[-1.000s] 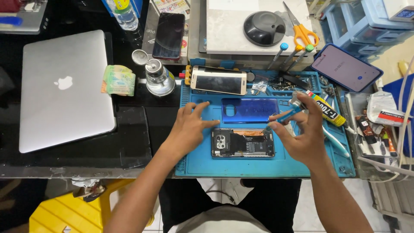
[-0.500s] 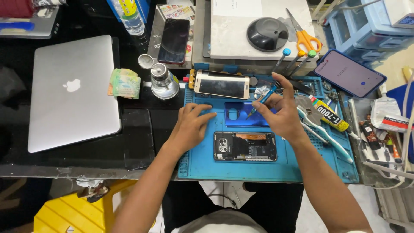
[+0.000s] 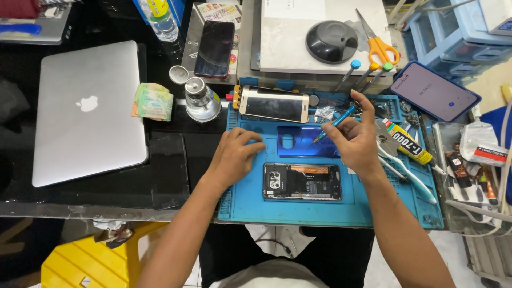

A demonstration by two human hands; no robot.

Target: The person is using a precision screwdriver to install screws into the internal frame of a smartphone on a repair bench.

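Observation:
An opened phone (image 3: 302, 182) with its insides showing lies on the blue work mat (image 3: 256, 208). Its blue back cover (image 3: 298, 141) lies just beyond it. My right hand (image 3: 356, 141) grips a thin blue-handled screwdriver (image 3: 336, 121), its tip pointing down-left over the back cover. My left hand (image 3: 236, 156) rests on the mat left of the cover, fingers curled and holding nothing.
A gold-framed phone (image 3: 273, 104) lies at the mat's far edge, with a glue tube (image 3: 408, 143) and tweezers (image 3: 405, 172) at right. A closed laptop (image 3: 85, 109), a metal dispenser bottle (image 3: 201, 100), orange scissors (image 3: 376, 42) and two more phones (image 3: 214, 47) (image 3: 434, 90) surround the mat.
My right hand lifted the screwdriver from the mat's right side and carried it leftward and away from me, over the blue cover. My left hand drew back slightly, off the cover.

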